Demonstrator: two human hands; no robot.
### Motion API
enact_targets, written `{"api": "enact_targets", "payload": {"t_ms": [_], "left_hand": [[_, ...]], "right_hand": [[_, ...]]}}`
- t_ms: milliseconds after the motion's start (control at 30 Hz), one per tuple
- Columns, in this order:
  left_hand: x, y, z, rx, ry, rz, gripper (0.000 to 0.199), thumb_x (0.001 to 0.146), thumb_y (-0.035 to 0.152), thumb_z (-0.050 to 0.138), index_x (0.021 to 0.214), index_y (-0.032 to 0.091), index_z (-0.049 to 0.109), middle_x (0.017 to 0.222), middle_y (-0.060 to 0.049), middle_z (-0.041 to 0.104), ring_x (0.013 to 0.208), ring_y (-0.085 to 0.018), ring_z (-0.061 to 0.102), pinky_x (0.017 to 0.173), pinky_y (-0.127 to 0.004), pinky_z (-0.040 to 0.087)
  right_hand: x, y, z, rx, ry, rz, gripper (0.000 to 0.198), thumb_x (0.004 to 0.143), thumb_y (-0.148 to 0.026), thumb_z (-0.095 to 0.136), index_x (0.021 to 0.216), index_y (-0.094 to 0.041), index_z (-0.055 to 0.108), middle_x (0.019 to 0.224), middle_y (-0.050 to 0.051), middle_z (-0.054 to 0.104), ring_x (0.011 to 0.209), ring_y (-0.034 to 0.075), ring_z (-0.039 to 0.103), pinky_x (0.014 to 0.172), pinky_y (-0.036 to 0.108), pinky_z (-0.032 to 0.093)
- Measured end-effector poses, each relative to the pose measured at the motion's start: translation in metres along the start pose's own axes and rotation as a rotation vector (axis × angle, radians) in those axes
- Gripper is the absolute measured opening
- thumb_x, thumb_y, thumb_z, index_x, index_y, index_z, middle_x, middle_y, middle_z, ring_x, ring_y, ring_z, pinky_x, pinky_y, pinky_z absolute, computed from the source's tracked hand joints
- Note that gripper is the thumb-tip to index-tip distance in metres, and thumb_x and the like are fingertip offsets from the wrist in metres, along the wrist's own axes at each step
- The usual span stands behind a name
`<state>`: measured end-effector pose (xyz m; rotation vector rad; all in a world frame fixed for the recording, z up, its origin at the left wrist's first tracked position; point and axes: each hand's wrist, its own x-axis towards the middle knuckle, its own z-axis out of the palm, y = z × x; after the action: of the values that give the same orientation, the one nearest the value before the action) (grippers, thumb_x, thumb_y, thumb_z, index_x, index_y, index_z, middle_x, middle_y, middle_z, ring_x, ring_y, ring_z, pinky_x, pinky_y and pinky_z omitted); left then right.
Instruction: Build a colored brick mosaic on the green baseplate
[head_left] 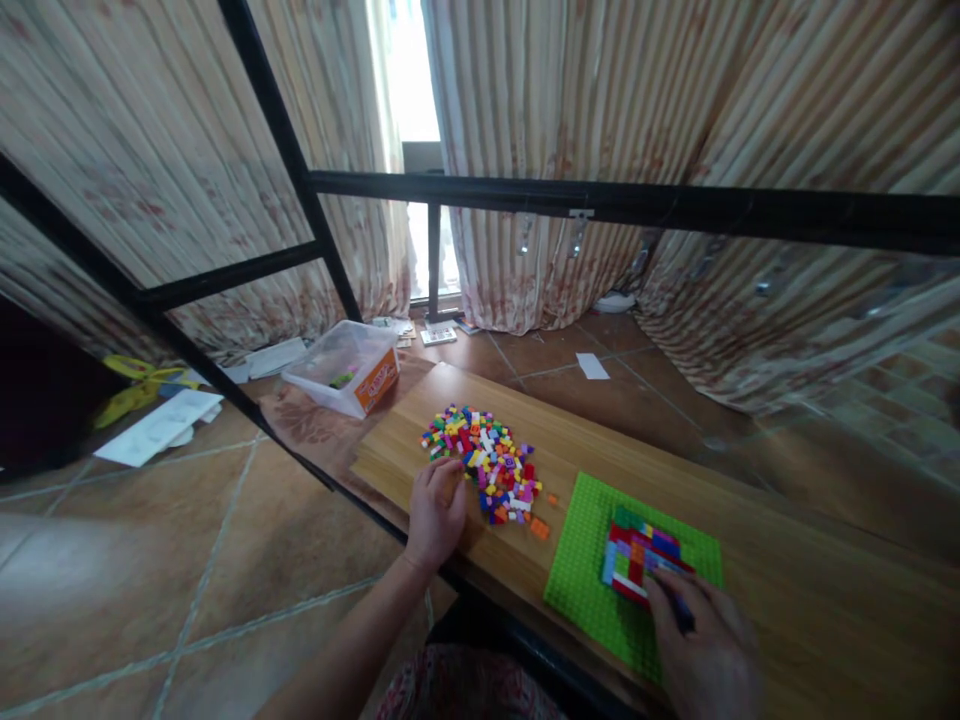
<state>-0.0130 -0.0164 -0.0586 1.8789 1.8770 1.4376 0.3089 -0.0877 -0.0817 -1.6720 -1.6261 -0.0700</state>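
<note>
My left hand (436, 508) rests at the near edge of a pile of small mixed-colour toy bricks (495, 462). Its fingers are curled in, and whatever they may hold is hidden. On the right, a green studded baseplate (577, 560) lies on the wooden tabletop, carrying a low block of joined red, blue, white and green bricks (637, 555). My right hand (705, 640) reaches over the baseplate's near right part, fingertips at the block's near edge. A dark blue brick (682, 613) shows between its bent fingers.
A few orange bricks (540, 527) lie between pile and baseplate. Beyond the left end of the wooden tabletop (405, 420) stands a clear plastic box (341, 365) with an orange label. Black metal bars (600, 195) cross ahead, before striped curtains. Papers (157, 428) lie on the tiled floor.
</note>
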Motion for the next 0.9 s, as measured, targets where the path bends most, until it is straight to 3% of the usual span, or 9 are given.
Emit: {"api": "enact_targets", "payload": {"t_ms": [233,567,900], "left_hand": [[0.028,-0.034,-0.016,0.144,0.008,-0.099,0.025,0.08,0.016,0.058,0.103,0.02,0.068,0.109,-0.009,0.064,0.107,-0.025,0.058,0.099,-0.044,0.047],[0.042,-0.04,-0.004,0.255,-0.161,-0.023,0.015,0.082,0.022,0.061,0.091,0.02,0.072,0.112,-0.011,0.061,0.108,-0.027,0.056,0.097,-0.045,0.047],[0.043,-0.035,-0.004,0.274,-0.156,-0.033,0.014,0.083,0.031,0.062,0.084,0.02,0.071,0.113,-0.01,0.061,0.108,-0.025,0.056,0.098,-0.043,0.046]], "right_hand": [[-0.004,0.009,0.001,-0.06,0.001,-0.034,0.056,0.089,-0.066,0.042,0.089,-0.019,0.072,0.094,0.013,0.068,0.09,0.03,0.062,0.086,0.047,0.045],[-0.003,0.003,0.001,-0.082,0.073,-0.096,0.049,0.092,-0.057,0.044,0.088,-0.016,0.071,0.092,0.013,0.069,0.088,0.027,0.062,0.086,0.044,0.046],[-0.002,-0.002,0.001,-0.082,0.08,-0.095,0.052,0.094,-0.056,0.042,0.089,-0.014,0.072,0.092,0.014,0.069,0.088,0.027,0.062,0.086,0.043,0.047]]}}
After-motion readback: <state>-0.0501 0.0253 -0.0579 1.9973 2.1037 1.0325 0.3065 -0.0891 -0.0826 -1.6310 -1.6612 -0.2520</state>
